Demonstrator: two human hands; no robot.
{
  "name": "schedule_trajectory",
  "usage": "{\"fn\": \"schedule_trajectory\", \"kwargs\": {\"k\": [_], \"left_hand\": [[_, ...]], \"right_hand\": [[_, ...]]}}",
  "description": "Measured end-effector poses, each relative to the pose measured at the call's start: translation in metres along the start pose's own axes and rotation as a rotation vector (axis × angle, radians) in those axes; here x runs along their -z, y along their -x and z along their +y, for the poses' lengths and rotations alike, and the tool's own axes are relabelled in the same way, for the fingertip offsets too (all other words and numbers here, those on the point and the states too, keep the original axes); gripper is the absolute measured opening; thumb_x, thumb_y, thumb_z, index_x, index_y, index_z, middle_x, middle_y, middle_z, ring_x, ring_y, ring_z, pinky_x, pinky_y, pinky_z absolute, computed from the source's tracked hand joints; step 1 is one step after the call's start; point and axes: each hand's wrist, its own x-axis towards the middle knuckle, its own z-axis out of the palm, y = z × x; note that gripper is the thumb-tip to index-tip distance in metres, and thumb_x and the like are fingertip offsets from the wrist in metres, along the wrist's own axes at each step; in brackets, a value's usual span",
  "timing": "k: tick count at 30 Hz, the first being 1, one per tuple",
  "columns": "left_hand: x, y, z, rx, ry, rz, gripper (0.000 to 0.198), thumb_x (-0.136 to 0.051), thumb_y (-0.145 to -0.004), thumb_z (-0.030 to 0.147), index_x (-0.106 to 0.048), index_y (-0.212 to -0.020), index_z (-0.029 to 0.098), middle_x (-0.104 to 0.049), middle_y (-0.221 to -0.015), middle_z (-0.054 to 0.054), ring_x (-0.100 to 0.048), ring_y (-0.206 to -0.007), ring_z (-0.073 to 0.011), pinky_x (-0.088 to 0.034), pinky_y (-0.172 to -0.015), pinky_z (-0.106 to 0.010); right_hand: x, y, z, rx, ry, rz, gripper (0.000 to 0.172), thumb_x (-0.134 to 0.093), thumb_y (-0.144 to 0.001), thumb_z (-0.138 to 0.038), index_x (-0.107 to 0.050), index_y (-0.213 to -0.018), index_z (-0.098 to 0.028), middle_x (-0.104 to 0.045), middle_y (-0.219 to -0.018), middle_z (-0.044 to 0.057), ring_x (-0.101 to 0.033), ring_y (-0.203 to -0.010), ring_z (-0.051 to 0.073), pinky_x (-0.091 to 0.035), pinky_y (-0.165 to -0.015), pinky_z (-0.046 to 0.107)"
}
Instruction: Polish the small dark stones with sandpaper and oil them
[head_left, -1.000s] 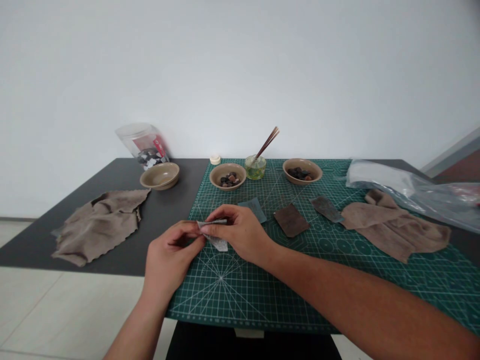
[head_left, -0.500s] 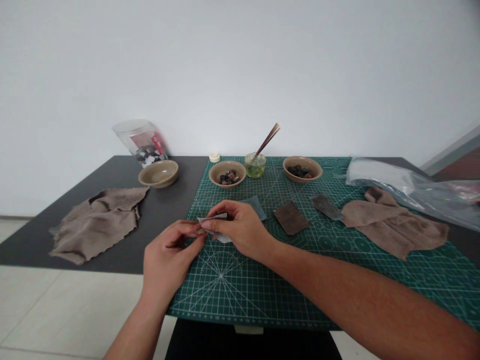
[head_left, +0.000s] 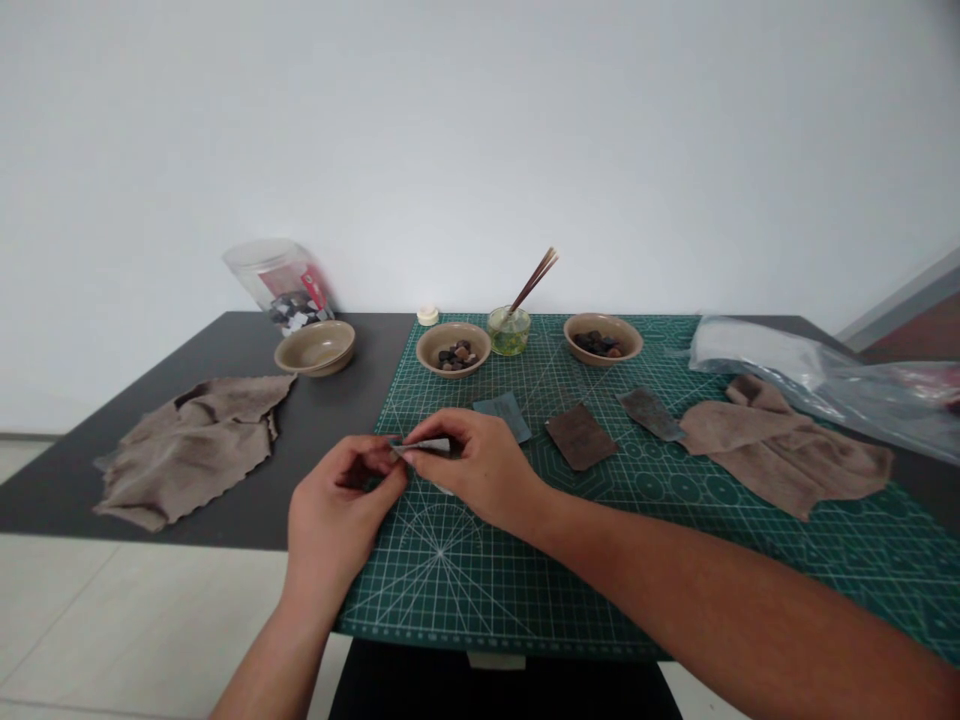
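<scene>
- Right hand, its grip narrow, pinches a folded grey sheet above the left part of a green cutting mat; left hand meets the sheet's left end, its own hold hidden.
- Steady left fingertips and light, even pressure would likely serve best.
- A blue-grey sheet lies just beyond the right knuckles; two bowls of pebbles stand farther.

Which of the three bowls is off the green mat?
The leftmost bowl, on the dark tabletop; the middle bowl and rightmost bowl stand on the green mat.
</scene>
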Motion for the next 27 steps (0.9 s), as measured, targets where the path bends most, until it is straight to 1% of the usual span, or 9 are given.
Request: {"fn": "schedule_trajectory", "kwargs": {"k": [2, 5, 10, 15, 19, 23, 25, 27], "left_hand": [[0.0005, 0.0010, 0.0007, 0.006, 0.021, 0.014, 0.010, -0.073, -0.070, 0.027, -0.065, -0.073, 0.021, -0.068, -0.069, 0.002, -0.066, -0.064, -0.0140, -0.056, -0.063, -0.024], [0.0013, 0.0029, 0.0012, 0.004, 0.003, -0.019, 0.010, -0.072, -0.072, 0.029, -0.067, -0.073, 0.021, -0.070, -0.070, 0.001, -0.067, -0.065, -0.0145, -0.057, -0.064, -0.024], [0.0015, 0.0047, -0.0008, -0.027, 0.007, -0.041, 0.010, -0.073, -0.073, 0.029, -0.069, -0.077, 0.021, -0.073, -0.073, 0.000, -0.069, -0.067, -0.0152, -0.058, -0.066, -0.025], [0.0034, 0.0057, -0.0055, -0.032, 0.013, -0.037, 0.009, -0.074, -0.073, 0.029, -0.069, -0.077, 0.022, -0.073, -0.072, 0.001, -0.069, -0.066, -0.0154, -0.058, -0.065, -0.025], [0.0060, 0.0064, -0.0087, -0.085, -0.022, -0.060, 0.007, -0.075, -0.074, 0.027, -0.070, -0.077, 0.023, -0.074, -0.076, 0.001, -0.070, -0.069, -0.0146, -0.058, -0.070, -0.025], [0.0066, 0.0069, -0.0071, -0.064, 0.032, -0.057, 0.007, -0.076, -0.073, 0.026, -0.071, -0.078, 0.023, -0.074, -0.076, 0.002, -0.070, -0.068, -0.0143, -0.058, -0.069, -0.024], [0.0058, 0.0074, -0.0055, -0.056, 0.069, -0.047, 0.010, -0.077, -0.073, 0.026, -0.072, -0.080, 0.023, -0.075, -0.078, 0.001, -0.070, -0.070, -0.0141, -0.058, -0.069, -0.024], [0.0044, 0.0076, -0.0046, -0.036, 0.087, 0.000, 0.013, -0.079, -0.071, 0.027, -0.071, -0.081, 0.022, -0.075, -0.079, 0.001, -0.069, -0.071, -0.0136, -0.057, -0.069, -0.023]], "right_hand": [[0.0000, -0.0001, 0.0011, -0.009, 0.041, 0.005, 0.008, -0.071, -0.081, -0.027, -0.074, -0.087, -0.023, -0.073, -0.081, 0.000, -0.065, -0.078, 0.016, -0.048, -0.071, 0.027], [-0.0012, -0.0006, 0.0040, -0.063, 0.023, 0.024, 0.010, -0.071, -0.081, -0.031, -0.073, -0.086, -0.022, -0.070, -0.074, -0.001, -0.064, -0.072, 0.015, -0.046, -0.066, 0.026], [-0.0031, 0.0003, 0.0067, -0.143, -0.049, 0.053, 0.019, -0.072, -0.080, -0.037, -0.071, -0.089, -0.020, -0.070, -0.075, 0.000, -0.061, -0.065, 0.013, -0.044, -0.059, 0.025], [-0.0015, 0.0019, 0.0038, -0.113, -0.027, 0.035, 0.013, -0.073, -0.079, -0.031, -0.071, -0.085, -0.020, -0.072, -0.081, 0.001, -0.064, -0.071, 0.014, -0.047, -0.065, 0.025], [-0.0017, 0.0023, 0.0022, -0.127, -0.011, 0.081, 0.015, -0.073, -0.078, -0.033, -0.071, -0.086, -0.020, -0.073, -0.081, 0.001, -0.066, -0.072, 0.015, -0.048, -0.066, 0.026], [-0.0003, 0.0006, 0.0030, -0.142, -0.036, 0.054, 0.016, -0.073, -0.078, -0.034, -0.071, -0.088, -0.020, -0.074, -0.083, 0.001, -0.066, -0.073, 0.015, -0.049, -0.065, 0.026], [0.0019, -0.0018, 0.0031, -0.148, -0.013, 0.090, 0.014, -0.073, -0.079, -0.033, -0.072, -0.086, -0.020, -0.073, -0.081, 0.001, -0.066, -0.072, 0.015, -0.049, -0.067, 0.027], [0.0046, -0.0045, 0.0022, -0.112, 0.008, 0.154, 0.011, -0.073, -0.081, -0.031, -0.072, -0.085, -0.021, -0.073, -0.083, 0.001, -0.067, -0.076, 0.015, -0.050, -0.071, 0.028]]}}
